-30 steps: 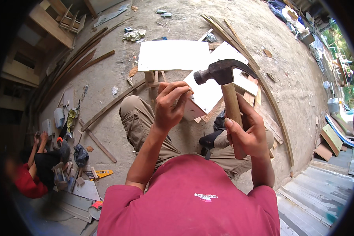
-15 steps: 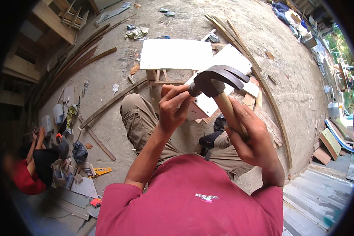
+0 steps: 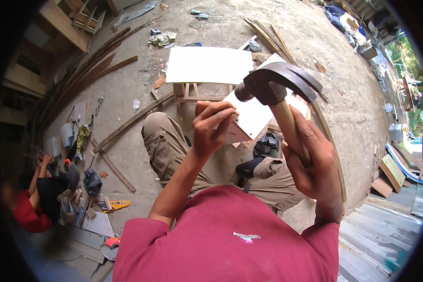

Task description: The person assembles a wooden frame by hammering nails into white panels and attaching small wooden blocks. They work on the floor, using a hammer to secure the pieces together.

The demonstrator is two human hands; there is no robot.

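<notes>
My right hand [image 3: 315, 157] grips the wooden handle of a claw hammer [image 3: 269, 88], whose dark head is raised above a white board [image 3: 254, 116]. With its fingertips pinched together at the board's near left edge, my left hand [image 3: 210, 129] holds what looks like a nail, mostly hidden by the fingers. Small dark spots show near the board's front edge, below which a brownish end face hangs down. The hammer head covers part of the board's far end. Beyond my left hand, a second white panel [image 3: 209, 66] lies on a wooden frame.
Long wooden strips [image 3: 127, 124] lie on the concrete floor [image 3: 211, 35] around me. At the left, a co-worker in a red shirt [image 3: 30, 214] sits near a yellow-handled saw [image 3: 119, 205] and scraps. Corrugated metal sheets [image 3: 376, 239] lie at the lower right.
The hammer has lifted away from my left fingertips, up and to the right, along with my right hand. My left hand stays pinched at the board's edge.
</notes>
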